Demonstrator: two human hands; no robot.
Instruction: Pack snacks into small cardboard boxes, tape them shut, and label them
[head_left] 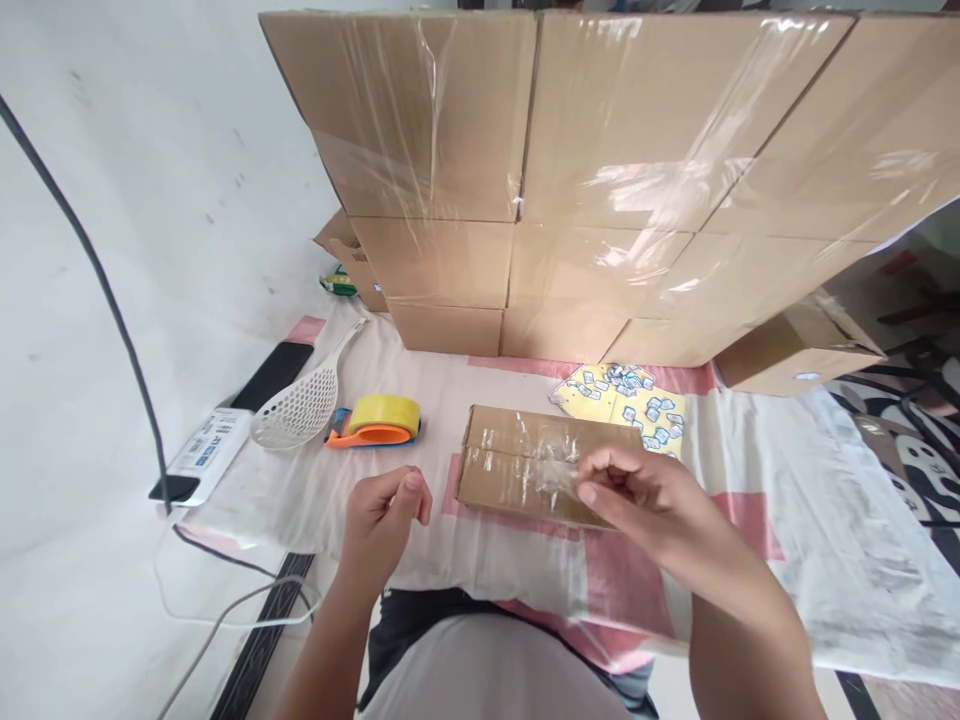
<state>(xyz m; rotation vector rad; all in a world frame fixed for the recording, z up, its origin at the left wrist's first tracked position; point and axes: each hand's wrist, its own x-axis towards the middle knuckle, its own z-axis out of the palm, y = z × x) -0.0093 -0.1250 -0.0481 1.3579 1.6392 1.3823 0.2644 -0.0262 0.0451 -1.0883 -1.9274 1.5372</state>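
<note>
A small cardboard box (495,440) with shiny clear tape over its top seam lies on the cloth-covered table. Over its right part, my right hand (652,500) is closed in a pinch on a crumpled piece of clear tape (559,474). Whether this piece is still stuck to the box I cannot tell. To the left of the box, my left hand (386,520) is curled into a fist, thumb on top, with nothing showing in it. Beyond that hand lies a tape dispenser (352,438) in orange and blue with a yellow roll (386,412).
A stack of taped cardboard boxes (600,130) stands along the back. A white slotted ladle (300,405), a white printed box (210,455) and a dark cable (97,265) are at left. Yellow card with small labels (600,400) lies behind the box; an open carton (795,350) stands right.
</note>
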